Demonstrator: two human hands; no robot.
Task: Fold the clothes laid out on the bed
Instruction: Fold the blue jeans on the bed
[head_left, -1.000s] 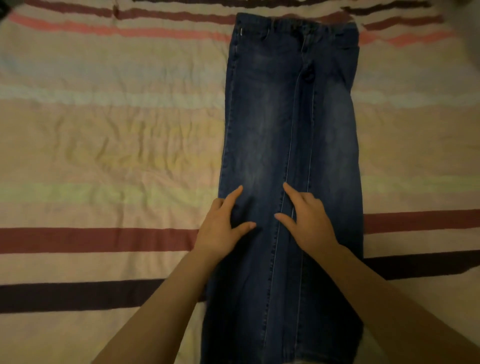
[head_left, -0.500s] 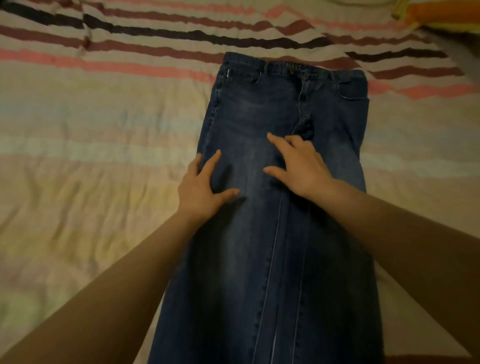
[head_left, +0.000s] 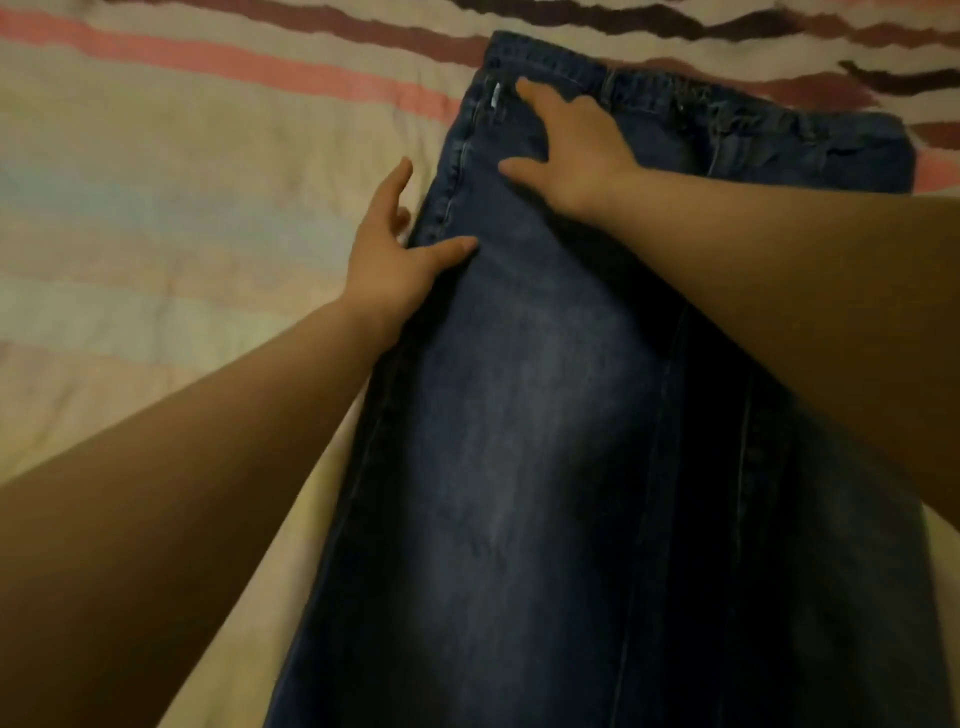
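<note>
Left hand (head_left: 387, 260) is laid at the left side seam of the jeans (head_left: 519, 415), below the hip. Fingers are straight and spread; the thumb is pressed onto the denim, the other fingers are seen over the bedspread (head_left: 182, 234) just beside the seam. Nothing is gripped.

Right hand (head_left: 576, 150) is laid flat on the jeans near the left front pocket, just below the waistband (head_left: 649, 91). Fingers are extended and splayed, fingertips reach close to the waistband, thumb is pointed toward the left seam. Palm is pressed on the fabric; no fold or pinch of cloth is seen under it.

Both forearms are stretched in from the bottom corners; the right forearm is crossed over the right leg of the jeans and part of that leg is hidden by it.

Jeans are spread face up on the bed, waistband at the far end, legs run toward the camera and off the bottom edge. Legs are laid side by side, inner seams touching down the middle. Fly and button area are seen right of the right hand, slightly blurred. A small pale tag (head_left: 496, 96) is seen at the left end of the waistband, just beside the right fingertips.

Bedspread is striped: pink, pale blue, cream and yellow bands left of the jeans, dark maroon bands beyond the waistband. Light is dim; fine detail is not readable.
</note>
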